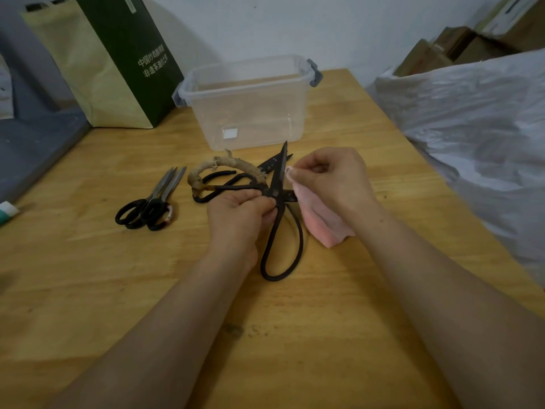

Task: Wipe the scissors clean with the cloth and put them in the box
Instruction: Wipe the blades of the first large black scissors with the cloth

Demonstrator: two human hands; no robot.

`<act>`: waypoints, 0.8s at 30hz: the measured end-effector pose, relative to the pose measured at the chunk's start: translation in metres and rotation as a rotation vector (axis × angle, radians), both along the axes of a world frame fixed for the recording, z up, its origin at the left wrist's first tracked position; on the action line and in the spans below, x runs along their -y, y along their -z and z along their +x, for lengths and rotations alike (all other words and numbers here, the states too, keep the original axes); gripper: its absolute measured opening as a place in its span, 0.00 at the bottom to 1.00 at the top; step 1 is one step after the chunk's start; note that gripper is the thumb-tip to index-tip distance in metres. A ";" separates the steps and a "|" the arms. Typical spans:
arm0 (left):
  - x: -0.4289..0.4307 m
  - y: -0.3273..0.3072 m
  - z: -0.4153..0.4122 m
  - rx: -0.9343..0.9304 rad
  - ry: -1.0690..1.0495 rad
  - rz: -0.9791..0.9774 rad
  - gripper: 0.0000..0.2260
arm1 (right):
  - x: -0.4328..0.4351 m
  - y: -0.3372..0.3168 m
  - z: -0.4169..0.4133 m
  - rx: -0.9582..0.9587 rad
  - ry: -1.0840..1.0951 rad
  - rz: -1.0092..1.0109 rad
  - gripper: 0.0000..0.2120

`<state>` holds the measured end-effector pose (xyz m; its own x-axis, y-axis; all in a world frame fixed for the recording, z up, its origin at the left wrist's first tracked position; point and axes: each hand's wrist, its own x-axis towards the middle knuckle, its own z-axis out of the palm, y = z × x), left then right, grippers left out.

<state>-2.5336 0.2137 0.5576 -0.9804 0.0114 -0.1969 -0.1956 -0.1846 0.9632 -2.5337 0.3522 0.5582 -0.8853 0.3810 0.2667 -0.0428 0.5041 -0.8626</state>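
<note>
My left hand grips large black iron scissors near their pivot, blades spread open and one loop handle hanging toward me. My right hand pinches a pink cloth against the upright blade. A clear plastic box with grey latches stands open just beyond, with only a small white label showing inside. Behind my left hand, another black pair with a cord-wrapped handle lies on the wooden table. Two steel scissors with black handles lie to the left.
A green and cream paper bag stands at the back left. A large white plastic sack crowds the table's right side, with cardboard boxes behind it. A grey surface borders the left edge.
</note>
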 end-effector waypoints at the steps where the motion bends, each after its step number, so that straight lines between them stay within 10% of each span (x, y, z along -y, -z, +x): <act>1: 0.001 0.000 -0.001 0.000 0.003 -0.001 0.08 | -0.001 0.000 0.004 0.021 -0.052 -0.033 0.05; 24: 0.002 0.000 0.001 -0.042 -0.004 -0.012 0.09 | 0.013 0.006 0.002 -0.012 -0.076 0.214 0.02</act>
